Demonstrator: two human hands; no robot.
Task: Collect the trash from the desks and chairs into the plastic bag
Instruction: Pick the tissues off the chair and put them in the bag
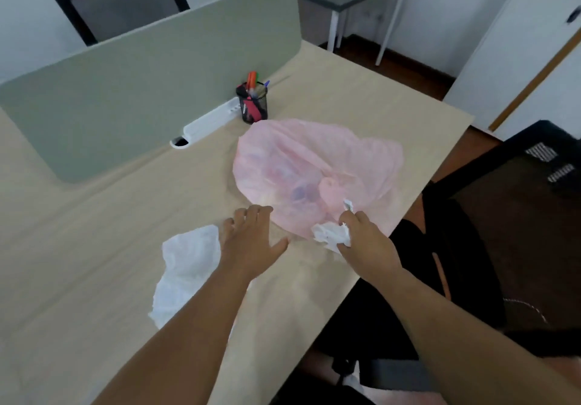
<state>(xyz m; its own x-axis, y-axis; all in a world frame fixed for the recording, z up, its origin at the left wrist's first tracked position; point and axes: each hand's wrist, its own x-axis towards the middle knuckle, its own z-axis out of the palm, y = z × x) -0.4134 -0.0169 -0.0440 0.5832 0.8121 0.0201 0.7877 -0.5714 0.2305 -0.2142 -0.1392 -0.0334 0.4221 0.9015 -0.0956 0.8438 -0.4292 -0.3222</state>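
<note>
A pink translucent plastic bag (317, 172) lies on the light wooden desk (94, 247), with dim shapes showing through it. My right hand (367, 241) grips a crumpled white tissue (331, 235) at the bag's near edge. My left hand (251, 241) hovers or rests with fingers spread, its fingertips at the bag's near left edge. A larger crumpled white paper (185, 272) lies on the desk under my left forearm, partly hidden by it.
A grey-green divider panel (151, 90) runs along the desk's far side. A black mesh pen cup (253, 102) and a white power strip (210, 121) stand by it. A black chair (490, 247) sits right of the desk, another chair (119, 5) behind the divider.
</note>
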